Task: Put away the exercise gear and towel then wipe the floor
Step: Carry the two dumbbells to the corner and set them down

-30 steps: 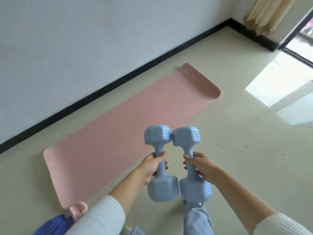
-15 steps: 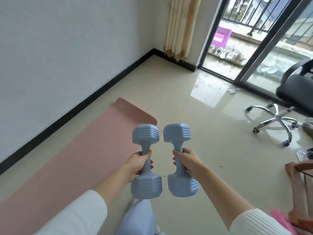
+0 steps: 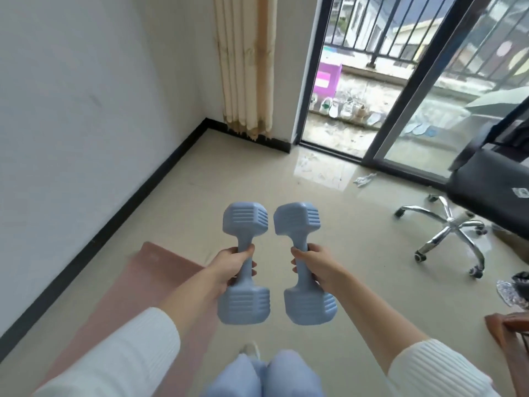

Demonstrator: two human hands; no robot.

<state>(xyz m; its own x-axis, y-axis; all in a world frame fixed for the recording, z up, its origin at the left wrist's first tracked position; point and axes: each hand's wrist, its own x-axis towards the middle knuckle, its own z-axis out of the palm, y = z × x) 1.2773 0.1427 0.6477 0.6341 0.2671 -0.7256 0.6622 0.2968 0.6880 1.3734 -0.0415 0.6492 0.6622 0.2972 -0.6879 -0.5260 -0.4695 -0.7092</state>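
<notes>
Both hands are clenched round dumbbell handles at the centre of the frame: the left hand (image 3: 229,266) grips the left dumbbell (image 3: 244,270), the right hand (image 3: 316,266) the right dumbbell (image 3: 305,270), each held upright, near each other but apart, above the tiled floor (image 3: 357,224). Judging by the task, this is the carrying step. It goes best with the weights kept apart so the heads do not knock, wrists straight, and a path that avoids the office chair (image 3: 458,222) at the right and the pink yoga mat (image 3: 137,285) at lower left, which lies unrolled.

No storage place for the weights shows. No towel can be made out, though a small pale scrap (image 3: 365,179) lies on the floor by the sliding door (image 3: 412,90). The mat runs out of the frame at the lower left; a reddish-brown object (image 3: 512,336) at the lower right edge is cut off and unidentifiable.
</notes>
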